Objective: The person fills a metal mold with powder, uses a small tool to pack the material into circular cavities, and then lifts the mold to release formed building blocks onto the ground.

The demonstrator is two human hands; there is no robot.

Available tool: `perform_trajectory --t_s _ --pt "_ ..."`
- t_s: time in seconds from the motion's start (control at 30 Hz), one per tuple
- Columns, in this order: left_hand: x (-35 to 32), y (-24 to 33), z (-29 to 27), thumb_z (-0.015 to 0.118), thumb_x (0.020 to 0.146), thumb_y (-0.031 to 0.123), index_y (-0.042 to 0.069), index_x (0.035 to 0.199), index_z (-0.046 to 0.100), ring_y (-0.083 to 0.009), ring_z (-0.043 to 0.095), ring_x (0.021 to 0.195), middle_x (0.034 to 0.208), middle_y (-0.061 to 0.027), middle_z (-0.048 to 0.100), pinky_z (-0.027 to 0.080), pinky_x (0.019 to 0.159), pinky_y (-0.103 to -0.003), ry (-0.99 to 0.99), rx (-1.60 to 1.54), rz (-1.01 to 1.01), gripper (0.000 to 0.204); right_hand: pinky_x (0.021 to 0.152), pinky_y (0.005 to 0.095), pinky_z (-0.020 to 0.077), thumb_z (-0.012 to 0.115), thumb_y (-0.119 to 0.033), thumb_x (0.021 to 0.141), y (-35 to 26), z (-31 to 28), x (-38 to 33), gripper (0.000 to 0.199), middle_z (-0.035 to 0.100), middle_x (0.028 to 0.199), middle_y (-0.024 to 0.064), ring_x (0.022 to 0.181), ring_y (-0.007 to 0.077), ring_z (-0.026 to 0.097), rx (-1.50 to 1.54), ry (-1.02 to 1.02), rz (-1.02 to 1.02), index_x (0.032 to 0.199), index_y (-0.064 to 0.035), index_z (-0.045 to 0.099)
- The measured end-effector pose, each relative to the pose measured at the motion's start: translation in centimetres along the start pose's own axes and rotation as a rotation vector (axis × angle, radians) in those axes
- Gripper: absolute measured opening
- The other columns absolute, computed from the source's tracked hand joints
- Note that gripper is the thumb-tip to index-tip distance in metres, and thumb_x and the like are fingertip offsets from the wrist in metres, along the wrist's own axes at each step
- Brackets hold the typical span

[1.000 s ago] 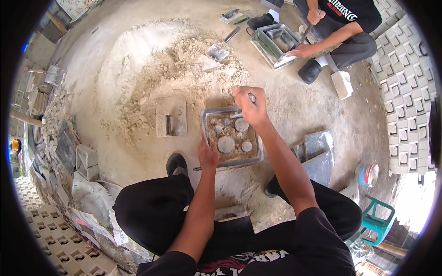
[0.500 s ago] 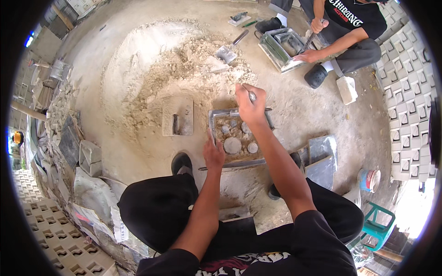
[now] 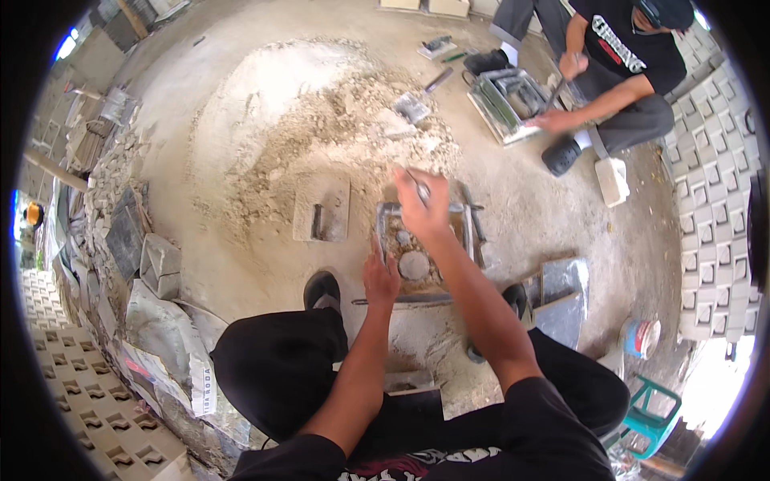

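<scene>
Head view: a bare, dusty concrete floor (image 3: pixel 241 264) fills the scene, with a wide pale heap of sandy cement mix (image 3: pixel 313 120) at 12 o'clock. The person crouches over a square grey metal mould frame (image 3: pixel 425 248) packed with damp mix, just below centre. The left hand (image 3: pixel 381 276) lies flat on the frame's near-left edge, fingers together. The right hand (image 3: pixel 421 204) is curled around a thin metal tool (image 3: pixel 419 188) over the frame's far edge. A flat grey slab (image 3: pixel 322 208) lies at 10 o'clock of the frame. At 1 o'clock another person (image 3: pixel 618 72) works a second mould. Patterned vent blocks (image 3: pixel 714 200) are stacked at 3 o'clock, rubble and sacks (image 3: pixel 152 321) at 8 o'clock.
</scene>
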State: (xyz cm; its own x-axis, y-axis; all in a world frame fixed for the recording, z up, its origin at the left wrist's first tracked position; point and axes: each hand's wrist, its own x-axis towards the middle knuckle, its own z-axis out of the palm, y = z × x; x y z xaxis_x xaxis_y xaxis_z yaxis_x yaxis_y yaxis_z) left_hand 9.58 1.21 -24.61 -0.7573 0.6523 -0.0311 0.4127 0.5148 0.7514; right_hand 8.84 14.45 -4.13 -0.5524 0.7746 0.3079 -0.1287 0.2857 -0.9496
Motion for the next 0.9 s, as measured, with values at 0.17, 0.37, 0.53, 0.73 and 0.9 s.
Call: perform_trajectory --t_s 0.17,0.37,0.53,0.73,0.9 --pt "0.2 0.1 0.2 0.041 0.096 0.022 0.008 0.145 0.029 -0.0428 0.055 0.091 0.098 -0.0254 0.059 0.042 0.082 -0.049 0.095 -0.083 0.060 0.053 0.047 0.0287 0.0297 0.058 -0.013 0.089 2.1 0.0 0.3 0.034 0.038 0.052 0.0007 0.054 0.0065 0.034 -0.034 -0.095 0.016 0.060 0.0010 0.048" --pt "0.4 0.3 0.7 0.034 0.099 0.025 0.007 0.146 0.026 -0.0448 0.053 0.096 0.104 -0.0274 0.057 0.040 0.085 -0.050 0.040 -0.119 0.048 0.051 0.049 0.0292 0.0290 0.059 -0.011 0.089 3.9 -0.8 -1.1 0.034 0.037 0.054 0.0000 0.055 0.0079 0.032 -0.024 -0.032 -0.091 0.060 0.0001 0.044" --pt "0.3 -0.3 0.6 0.033 0.099 0.026 0.008 0.147 0.025 -0.0445 0.052 0.098 0.107 -0.0274 0.056 0.040 0.086 -0.050 0.051 -0.094 0.060 0.052 0.049 0.0284 0.0273 0.058 -0.011 0.089 1.2 -0.7 -1.5 0.036 0.037 0.056 -0.0019 0.055 0.0078 0.031 -0.078 -0.059 -0.168 0.060 -0.0009 0.040" --pt "0.0 -0.2 0.3 0.034 0.099 0.025 0.009 0.147 0.024 -0.0442 0.052 0.098 0.108 -0.0270 0.056 0.039 0.087 -0.050 -0.005 -0.072 0.004 0.052 0.048 0.0282 0.0270 0.056 -0.015 0.091 0.8 -1.9 -2.0 0.036 0.036 0.055 -0.0020 0.055 0.0070 0.032 -0.009 -0.135 0.006 0.061 -0.0002 0.042" --pt "-0.1 0.5 0.6 0.035 0.098 0.024 0.009 0.147 0.024 -0.0435 0.053 0.097 0.106 -0.0264 0.056 0.040 0.085 -0.050 0.015 -0.093 0.032 0.052 0.048 0.0285 0.0280 0.056 -0.015 0.091 1.7 -1.4 -1.4 0.035 0.038 0.055 -0.0006 0.055 0.0070 0.033 0.104 -0.001 0.043 0.062 0.0007 0.045"
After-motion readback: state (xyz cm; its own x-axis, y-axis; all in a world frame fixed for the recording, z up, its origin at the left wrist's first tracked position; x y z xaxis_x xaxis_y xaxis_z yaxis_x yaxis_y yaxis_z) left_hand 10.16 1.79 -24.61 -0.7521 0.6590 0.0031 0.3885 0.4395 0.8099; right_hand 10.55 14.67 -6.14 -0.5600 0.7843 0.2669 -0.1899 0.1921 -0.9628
